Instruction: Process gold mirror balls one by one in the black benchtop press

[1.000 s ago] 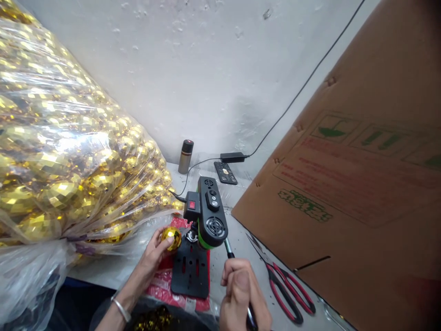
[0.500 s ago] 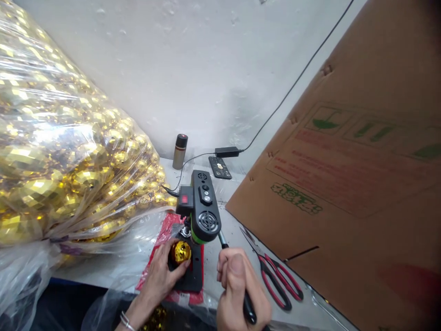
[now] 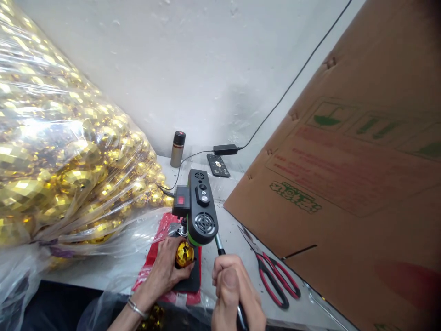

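A small gold mirrored bauble (image 3: 185, 254) sits between the thumb and fingers of my left hand (image 3: 168, 266), which is closed around it. It is held above the black base plate (image 3: 191, 283) of a small bench drill press (image 3: 203, 207), close to the green-rimmed underside of the machine's head. Whether a bit touches the bauble is hidden. To the right, my right hand (image 3: 237, 292) is wrapped round the black-gripped lever (image 3: 220, 246) on the machine's side. Red plastic sheeting (image 3: 148, 262) lies beneath the base.
A large clear bag of gold baubles (image 3: 76, 151) bulges at left. Red-handled scissors (image 3: 275, 276) lie right of the lever, beside a leaning cardboard box (image 3: 327, 184). Behind stand a dark-capped bottle (image 3: 177, 149), a phone (image 3: 218, 165) and a black power adapter (image 3: 225, 149) with its cord.
My left hand has shifted the bauble slightly right, nearer the underside of the drill head. My right hand stays on the lever, a little lower. The whole view has moved slightly.
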A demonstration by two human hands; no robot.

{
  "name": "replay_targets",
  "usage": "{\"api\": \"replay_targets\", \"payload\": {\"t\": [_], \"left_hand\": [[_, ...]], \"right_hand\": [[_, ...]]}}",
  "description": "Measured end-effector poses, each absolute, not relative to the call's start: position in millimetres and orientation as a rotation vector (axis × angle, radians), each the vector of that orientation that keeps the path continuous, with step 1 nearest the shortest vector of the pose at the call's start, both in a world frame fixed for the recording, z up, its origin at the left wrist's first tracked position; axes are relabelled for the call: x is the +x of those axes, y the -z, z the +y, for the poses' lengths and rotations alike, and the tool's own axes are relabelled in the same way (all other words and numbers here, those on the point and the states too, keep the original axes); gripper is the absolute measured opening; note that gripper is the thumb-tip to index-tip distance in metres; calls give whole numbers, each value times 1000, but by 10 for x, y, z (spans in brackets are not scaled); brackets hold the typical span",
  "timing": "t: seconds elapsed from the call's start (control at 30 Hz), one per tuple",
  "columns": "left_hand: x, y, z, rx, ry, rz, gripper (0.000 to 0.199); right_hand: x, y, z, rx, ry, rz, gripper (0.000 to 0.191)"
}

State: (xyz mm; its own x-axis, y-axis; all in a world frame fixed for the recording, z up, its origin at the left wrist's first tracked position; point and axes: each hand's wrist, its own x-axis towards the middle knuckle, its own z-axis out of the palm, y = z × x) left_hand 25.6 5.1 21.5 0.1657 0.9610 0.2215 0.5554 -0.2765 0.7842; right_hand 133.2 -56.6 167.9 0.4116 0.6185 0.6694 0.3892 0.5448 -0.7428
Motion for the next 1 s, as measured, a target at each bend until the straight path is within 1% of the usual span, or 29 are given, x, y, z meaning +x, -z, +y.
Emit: {"api": "replay_targets", "payload": {"t": [0.2,0.3,0.43,0.57,0.73,0.87,1.0], "left_hand": [[242,-137,36,1875,-944,1426,42],[241,-106,44,1886,-944,1411,45],[250,-68,49,1885,-945,1398,46],[257,-100,34,1878,-927,1404,47],[254,-189,33,1865,-897,1396,45],[266,-186,39,1853,-914,1406,47],[289,-167,31,1842,-918,1424,47]], "right_hand": [[1284,-1600,-559,-1077,-106,-1188,39],[1285,-1468,-516,-1086,-24,-1178,41],[1351,-1263,-468,-974,97,-1237,42],[1367,-1160,-435,-1004,81,-1254,42],[1352,-1058,-366,-902,197,-1198,43],[1397,-968,-365,-930,164,-1268,41],[1403,-968,-354,-908,183,-1233,43]]}}
